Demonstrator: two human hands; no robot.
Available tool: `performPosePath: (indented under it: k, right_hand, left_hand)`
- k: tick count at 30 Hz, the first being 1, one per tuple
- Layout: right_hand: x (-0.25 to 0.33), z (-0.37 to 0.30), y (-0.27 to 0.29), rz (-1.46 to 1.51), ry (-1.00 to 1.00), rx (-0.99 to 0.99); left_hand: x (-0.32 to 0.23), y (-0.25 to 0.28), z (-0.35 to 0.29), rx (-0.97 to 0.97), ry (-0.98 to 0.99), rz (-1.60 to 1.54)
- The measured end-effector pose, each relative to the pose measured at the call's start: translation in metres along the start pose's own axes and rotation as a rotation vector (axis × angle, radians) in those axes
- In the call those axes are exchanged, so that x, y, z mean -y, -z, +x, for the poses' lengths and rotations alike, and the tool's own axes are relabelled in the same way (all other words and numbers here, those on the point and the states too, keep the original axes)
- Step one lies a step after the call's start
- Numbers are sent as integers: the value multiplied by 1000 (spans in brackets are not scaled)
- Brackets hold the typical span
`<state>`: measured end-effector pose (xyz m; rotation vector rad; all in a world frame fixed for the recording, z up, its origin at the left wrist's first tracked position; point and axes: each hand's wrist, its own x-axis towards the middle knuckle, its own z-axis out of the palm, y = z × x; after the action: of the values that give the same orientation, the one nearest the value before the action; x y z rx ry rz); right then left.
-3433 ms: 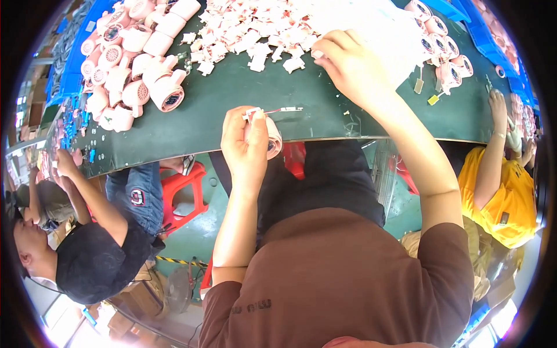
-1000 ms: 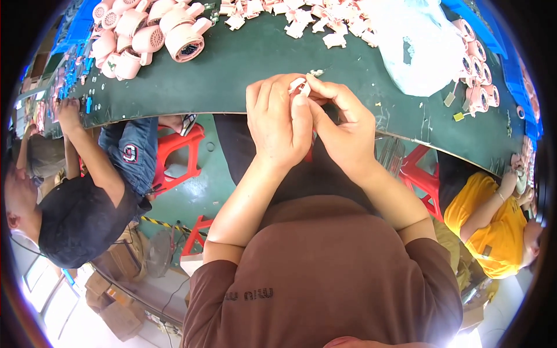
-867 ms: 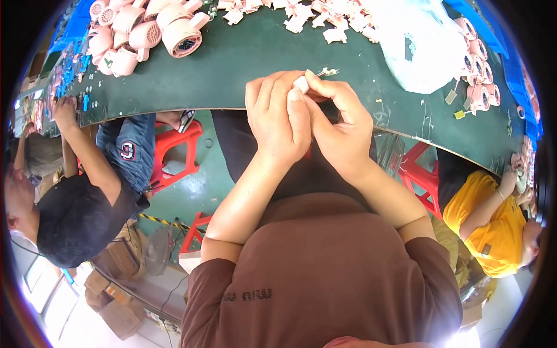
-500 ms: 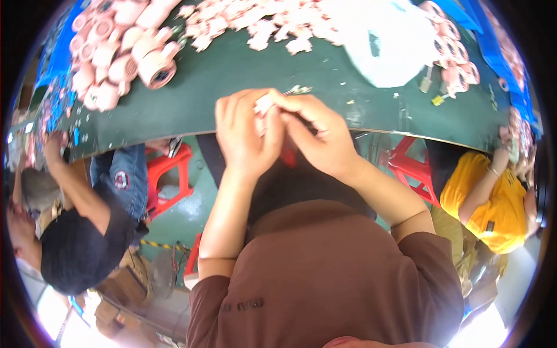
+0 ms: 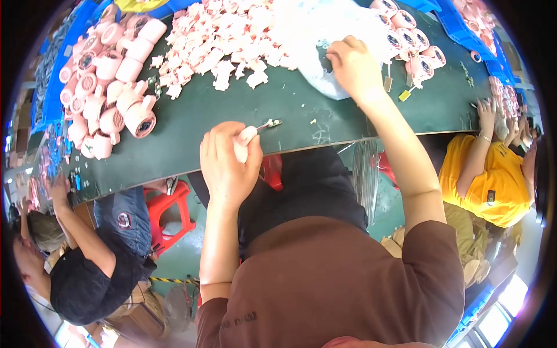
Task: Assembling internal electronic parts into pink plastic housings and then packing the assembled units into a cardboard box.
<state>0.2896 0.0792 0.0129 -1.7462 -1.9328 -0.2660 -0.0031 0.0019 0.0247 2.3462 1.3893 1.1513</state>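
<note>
Green worktop, head view: the left hand now grips the pink part solo at the near edge; right hand has gone far right to the whitish bag, fingers curled, can't tell if pinching anything.

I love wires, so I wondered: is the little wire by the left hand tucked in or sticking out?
Sticking out: the little wire shows beyond the left hand and the pink part it holds.

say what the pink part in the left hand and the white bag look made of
Pink part: probably hard plastic, smooth, from its even colour and rounded edge. White bag: likely thin plastic film, somewhat shiny, from its bright glare and loosely bulging outline.
</note>
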Motion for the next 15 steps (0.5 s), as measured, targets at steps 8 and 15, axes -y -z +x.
performPosePath:
  k: [8,15]
  right_hand:
    - [5,6,-6,294,-66,7]
    - [78,-20,58,1278,-398,431]
  left_hand:
    - [2,6,-7,39,29,-25]
    - [-4,-1,1,38,47,-54]
